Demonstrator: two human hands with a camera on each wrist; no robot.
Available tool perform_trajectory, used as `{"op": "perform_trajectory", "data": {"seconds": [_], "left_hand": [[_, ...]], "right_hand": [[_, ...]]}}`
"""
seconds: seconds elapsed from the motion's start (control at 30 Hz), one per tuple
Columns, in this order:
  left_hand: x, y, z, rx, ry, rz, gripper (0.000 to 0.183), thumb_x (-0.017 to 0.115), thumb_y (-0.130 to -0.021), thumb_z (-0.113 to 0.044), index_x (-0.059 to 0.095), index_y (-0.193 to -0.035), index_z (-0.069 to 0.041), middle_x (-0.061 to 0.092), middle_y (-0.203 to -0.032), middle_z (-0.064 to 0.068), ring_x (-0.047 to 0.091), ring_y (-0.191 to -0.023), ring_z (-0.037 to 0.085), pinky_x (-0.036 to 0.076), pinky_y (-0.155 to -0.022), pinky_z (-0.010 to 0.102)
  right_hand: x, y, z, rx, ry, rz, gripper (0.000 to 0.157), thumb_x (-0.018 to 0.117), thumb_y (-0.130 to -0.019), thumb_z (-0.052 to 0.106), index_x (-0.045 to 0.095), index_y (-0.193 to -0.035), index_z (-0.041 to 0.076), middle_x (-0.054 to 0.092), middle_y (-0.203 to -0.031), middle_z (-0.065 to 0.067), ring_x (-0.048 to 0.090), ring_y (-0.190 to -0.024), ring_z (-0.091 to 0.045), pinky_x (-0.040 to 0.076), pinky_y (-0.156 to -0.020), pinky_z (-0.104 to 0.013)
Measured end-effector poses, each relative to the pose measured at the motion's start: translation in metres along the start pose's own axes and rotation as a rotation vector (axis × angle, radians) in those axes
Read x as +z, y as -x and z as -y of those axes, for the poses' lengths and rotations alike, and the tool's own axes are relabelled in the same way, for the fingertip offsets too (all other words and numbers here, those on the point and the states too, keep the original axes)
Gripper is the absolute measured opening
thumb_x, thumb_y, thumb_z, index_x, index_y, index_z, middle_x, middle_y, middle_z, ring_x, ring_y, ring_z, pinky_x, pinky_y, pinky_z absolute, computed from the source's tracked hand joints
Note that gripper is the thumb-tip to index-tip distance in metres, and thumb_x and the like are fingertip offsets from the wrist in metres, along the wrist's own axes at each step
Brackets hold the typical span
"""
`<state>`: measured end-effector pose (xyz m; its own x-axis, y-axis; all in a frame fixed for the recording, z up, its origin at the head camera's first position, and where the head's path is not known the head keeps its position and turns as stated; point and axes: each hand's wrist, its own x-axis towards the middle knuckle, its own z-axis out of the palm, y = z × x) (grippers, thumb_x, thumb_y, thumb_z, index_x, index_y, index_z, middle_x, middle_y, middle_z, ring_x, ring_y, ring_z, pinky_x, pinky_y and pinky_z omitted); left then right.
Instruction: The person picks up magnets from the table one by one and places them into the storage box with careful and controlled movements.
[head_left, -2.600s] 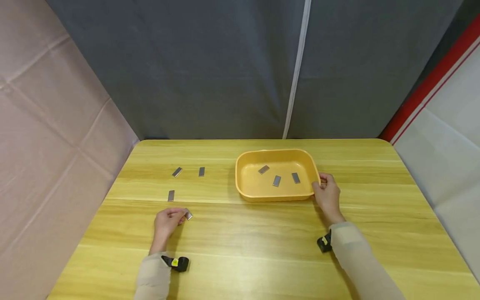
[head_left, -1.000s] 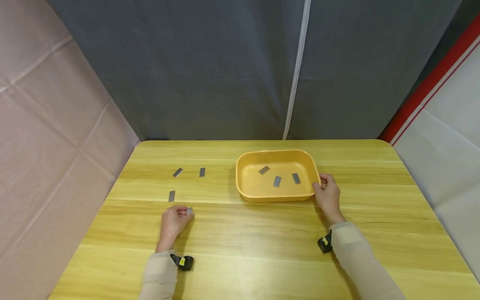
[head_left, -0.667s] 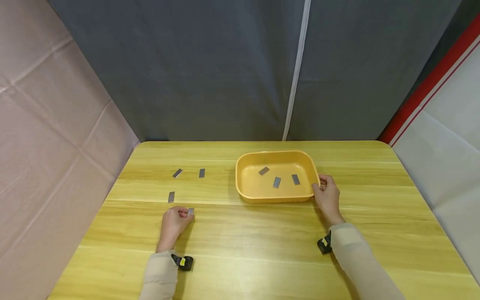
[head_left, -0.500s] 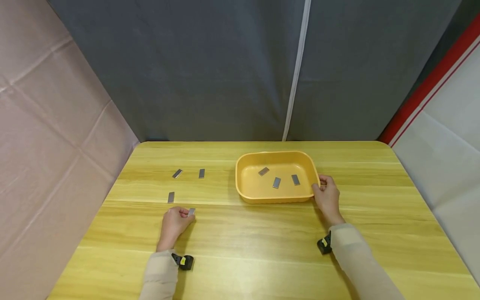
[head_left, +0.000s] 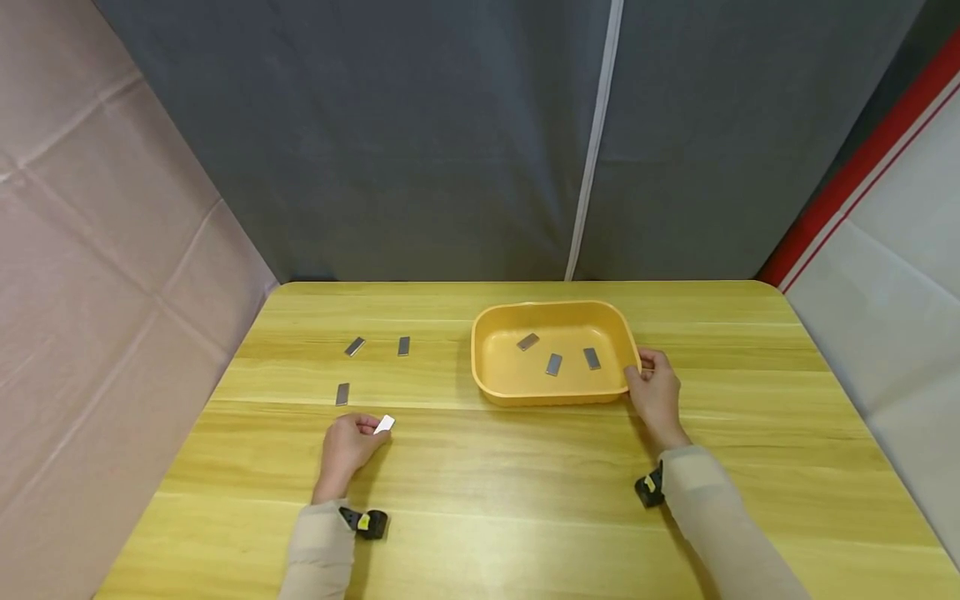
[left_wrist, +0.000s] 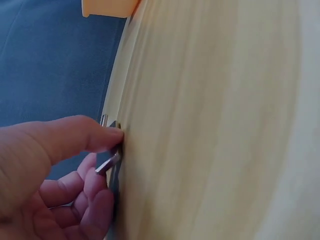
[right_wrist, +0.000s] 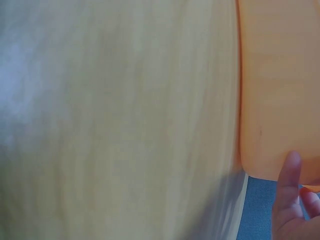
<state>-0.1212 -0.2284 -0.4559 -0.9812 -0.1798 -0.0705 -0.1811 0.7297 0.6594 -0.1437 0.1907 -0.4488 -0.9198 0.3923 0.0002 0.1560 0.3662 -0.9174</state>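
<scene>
Left and right hands (head_left: pixel 350 446) (head_left: pixel 657 400) pinch a strip (head_left: pixel 385 423), long axis slanting away rightward, and a tub (head_left: pixel 555 399).

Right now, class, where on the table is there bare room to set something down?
Bare table lies between the left hand and right hand, nearer than the yellow tray, and right of the right hand. Crowded: beyond the left hand, among three grey pieces, and inside the tray, with three more.

Between your hands (head_left: pixel 348 447) (head_left: pixel 656 400) you have bare surface (head_left: pixel 487 483), but the tub (head_left: pixel 555 399) walls off a low path farther back.
</scene>
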Motion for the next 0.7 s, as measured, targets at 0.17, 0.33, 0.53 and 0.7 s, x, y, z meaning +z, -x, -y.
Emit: {"op": "perform_trajectory", "data": {"seconds": [0.17,0.33,0.53,0.7], "left_hand": [[-0.001,-0.001,0.002,-0.039,0.086,0.013,0.016,0.072,-0.07,-0.012,0.066,-0.078,0.0,0.059,-0.067,0.004,0.05,-0.058,0.011,0.04,-0.051,0.023],[-0.001,-0.002,0.004,-0.055,0.126,0.018,0.016,0.072,-0.071,-0.011,0.067,-0.08,0.001,0.06,-0.067,0.004,0.05,-0.058,0.011,0.04,-0.05,0.022],[-0.002,-0.004,0.008,-0.082,0.185,0.022,0.019,0.072,-0.072,-0.013,0.067,-0.083,0.001,0.061,-0.072,0.005,0.051,-0.061,0.011,0.041,-0.051,0.021],[0.0,-0.004,0.012,-0.137,0.303,0.03,0.023,0.07,-0.075,-0.012,0.065,-0.09,0.005,0.061,-0.076,0.006,0.053,-0.064,0.009,0.044,-0.053,0.017]], "right_hand": [[0.0,0.0,-0.001,0.002,0.002,0.0,0.035,0.044,-0.087,0.005,0.043,-0.12,-0.004,0.051,-0.105,-0.019,0.055,-0.081,-0.026,0.051,-0.054,-0.028],[0.0,0.0,-0.001,-0.001,0.006,-0.001,0.035,0.044,-0.087,0.006,0.043,-0.12,-0.004,0.05,-0.106,-0.019,0.055,-0.08,-0.026,0.051,-0.053,-0.027],[0.0,-0.001,-0.002,-0.005,-0.001,-0.01,0.035,0.044,-0.087,0.005,0.043,-0.12,-0.005,0.051,-0.105,-0.019,0.055,-0.08,-0.026,0.051,-0.052,-0.027],[0.0,0.0,-0.001,-0.009,0.005,-0.002,0.035,0.044,-0.087,0.005,0.043,-0.12,-0.005,0.05,-0.105,-0.02,0.055,-0.081,-0.027,0.051,-0.052,-0.027]]}}
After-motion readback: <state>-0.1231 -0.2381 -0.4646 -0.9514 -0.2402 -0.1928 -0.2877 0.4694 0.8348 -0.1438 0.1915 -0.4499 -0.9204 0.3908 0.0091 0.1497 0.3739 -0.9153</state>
